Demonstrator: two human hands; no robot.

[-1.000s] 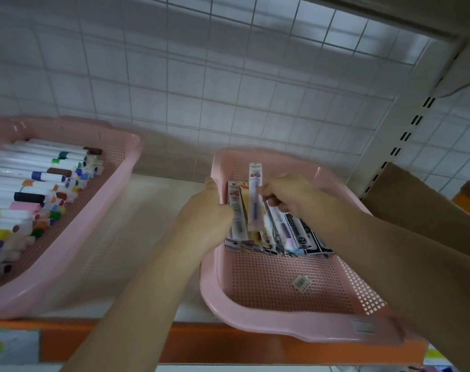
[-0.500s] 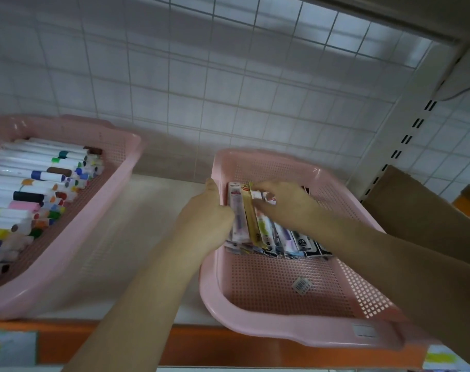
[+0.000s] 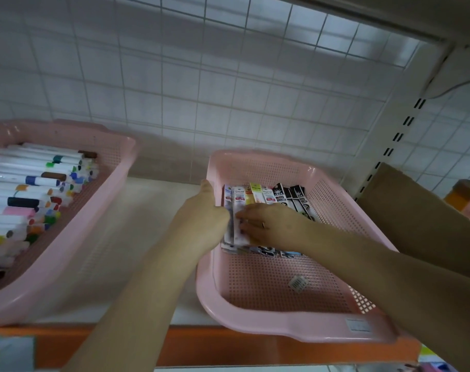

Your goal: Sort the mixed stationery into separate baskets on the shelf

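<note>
While tidying packs (image 3: 282,196) in right basket (image 3: 282,330): both hands busy at its far-left corner. Right hand (image 3: 271,226): fingers laid fairly flat on leftmost white packs, pressing, nothing pinched as far as visible. Left hand (image 3: 201,221): at basket's left wall, thumb up on rim, fingers hidden behind hand; gripping or just bracing, cannot tell. Packs: overlapping row across far half of basket, leaning, white ones left, black ones right. In near half: small loose tag (image 3: 298,282). Markers (image 3: 27,189) heaped in left basket (image 3: 75,253), at left end of shelf (image 3: 153,210), well apart from right one. Right basket's front rim at shelf's front edge. Judged: sorting mostly done, two kinds lying in separate baskets. Probably left: squaring up row, letting go, maybe pushing right basket back. Beyond frame, unknown.
</note>
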